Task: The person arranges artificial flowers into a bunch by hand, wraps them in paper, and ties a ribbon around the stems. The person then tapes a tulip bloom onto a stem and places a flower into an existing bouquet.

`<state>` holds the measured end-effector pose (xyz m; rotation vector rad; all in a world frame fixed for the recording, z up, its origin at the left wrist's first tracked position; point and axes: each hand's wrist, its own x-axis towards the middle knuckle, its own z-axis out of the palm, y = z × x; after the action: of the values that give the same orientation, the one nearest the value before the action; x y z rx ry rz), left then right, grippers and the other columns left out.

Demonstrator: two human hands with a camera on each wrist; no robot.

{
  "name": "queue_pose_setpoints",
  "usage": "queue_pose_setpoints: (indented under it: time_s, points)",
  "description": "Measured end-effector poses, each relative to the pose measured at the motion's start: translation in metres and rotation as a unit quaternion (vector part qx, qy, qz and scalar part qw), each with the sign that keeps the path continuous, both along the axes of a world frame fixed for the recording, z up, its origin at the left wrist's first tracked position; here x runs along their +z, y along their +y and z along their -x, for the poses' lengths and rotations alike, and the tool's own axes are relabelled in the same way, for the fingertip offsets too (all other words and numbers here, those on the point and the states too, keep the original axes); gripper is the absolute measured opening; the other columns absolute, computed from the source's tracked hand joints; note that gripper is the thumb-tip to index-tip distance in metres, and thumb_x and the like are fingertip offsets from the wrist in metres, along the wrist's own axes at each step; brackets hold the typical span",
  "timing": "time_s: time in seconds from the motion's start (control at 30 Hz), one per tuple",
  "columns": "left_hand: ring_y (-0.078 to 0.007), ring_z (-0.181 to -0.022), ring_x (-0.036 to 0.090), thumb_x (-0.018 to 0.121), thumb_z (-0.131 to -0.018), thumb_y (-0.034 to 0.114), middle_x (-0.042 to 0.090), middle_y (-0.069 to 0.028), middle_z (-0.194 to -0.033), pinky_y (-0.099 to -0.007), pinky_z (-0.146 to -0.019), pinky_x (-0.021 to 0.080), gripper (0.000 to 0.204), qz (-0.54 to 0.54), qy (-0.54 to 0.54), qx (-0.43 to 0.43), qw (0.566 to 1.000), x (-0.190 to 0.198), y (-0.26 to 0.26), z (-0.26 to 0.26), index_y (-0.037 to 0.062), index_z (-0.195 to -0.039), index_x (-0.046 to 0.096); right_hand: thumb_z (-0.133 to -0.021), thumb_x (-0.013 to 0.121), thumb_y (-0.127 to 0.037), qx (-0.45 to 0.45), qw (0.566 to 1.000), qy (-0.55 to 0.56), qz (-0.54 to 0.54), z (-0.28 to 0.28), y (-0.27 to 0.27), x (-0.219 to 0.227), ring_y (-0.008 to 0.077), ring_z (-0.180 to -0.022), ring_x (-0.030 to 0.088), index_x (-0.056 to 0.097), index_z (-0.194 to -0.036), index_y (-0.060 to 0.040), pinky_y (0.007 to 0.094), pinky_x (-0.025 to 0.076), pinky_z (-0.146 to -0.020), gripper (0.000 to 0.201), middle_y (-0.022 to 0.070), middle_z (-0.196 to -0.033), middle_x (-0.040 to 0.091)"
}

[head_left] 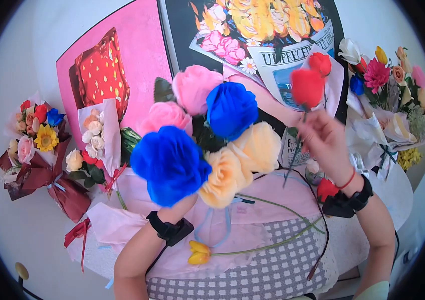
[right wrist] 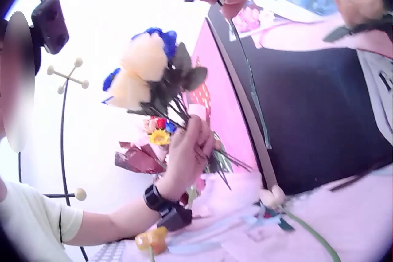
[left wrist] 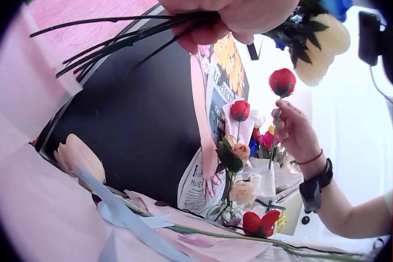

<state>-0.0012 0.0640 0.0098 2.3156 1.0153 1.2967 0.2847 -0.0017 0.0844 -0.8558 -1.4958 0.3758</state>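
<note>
Gripping a bunch (head_left: 207, 135) of six blooms — two blue, two pink, two cream — the left hand (right wrist: 187, 151) is clenching its stems; right of the bunch, the right hand (head_left: 322, 137) is pinching one red rose (head_left: 306, 86)

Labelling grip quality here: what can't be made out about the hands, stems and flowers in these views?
- Left hand: head view, hidden behind the bunch of flowers; only the wrist shows.
- Right hand pinch on the red rose stem: right wrist view, fingertips cut by the top edge.
- Red rose head: right wrist view, out of frame.
- Pink blooms: left wrist view, cut off by the top edge.
- Stem count in the left hand: left wrist view, stems overlap.
</note>
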Motion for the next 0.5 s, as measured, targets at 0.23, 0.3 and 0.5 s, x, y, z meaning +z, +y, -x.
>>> queue_pose_setpoints:
  time_s: [0.23,0.3,0.5]
  points:
    - [-0.0091,-0.059,0.047,0.054,-0.086,0.013,0.049,-0.0028,-0.07,-0.0243,-0.05,0.039,0.017,0.04,-0.173,-0.037,0.983,0.017,-0.001,-0.017,-0.0018,-0.09,0.047,-0.082,0.056,-0.009,0.024,0.967,0.019,-0.252,0.011,-0.022,0.074,0.0058,-0.061,0.051,0.046,-0.109,-0.0031,0.0165,0.038,-0.05,0.029,0.0049,-0.08,0.057]
    - [-0.0025,-0.063,0.039,0.048,-0.089,0.013,0.048,0.0022,-0.079,-0.0169,-0.054,0.033,0.028,0.087,-0.143,-0.042,0.985,0.021,-0.003,-0.013,-0.0017,-0.112,0.043,-0.084,0.053,-0.011,0.04,0.965,0.009,-0.258,0.015,-0.023,0.09,0.0058,-0.066,0.052,0.046,-0.108,-0.0021,0.0167,0.039,-0.052,0.026,0.0049,-0.082,0.057]
    - [-0.0069,-0.063,0.045,0.055,-0.086,0.015,0.05,-0.0018,-0.078,-0.0215,-0.054,0.04,0.022,0.049,-0.154,-0.031,0.986,0.018,0.0,-0.014,-0.0009,-0.098,0.045,-0.086,0.054,-0.018,0.046,0.926,0.09,-0.363,0.058,-0.02,0.122,0.0085,-0.064,0.059,0.049,-0.092,-0.0038,0.0151,0.043,-0.05,0.016,0.007,-0.08,0.059]
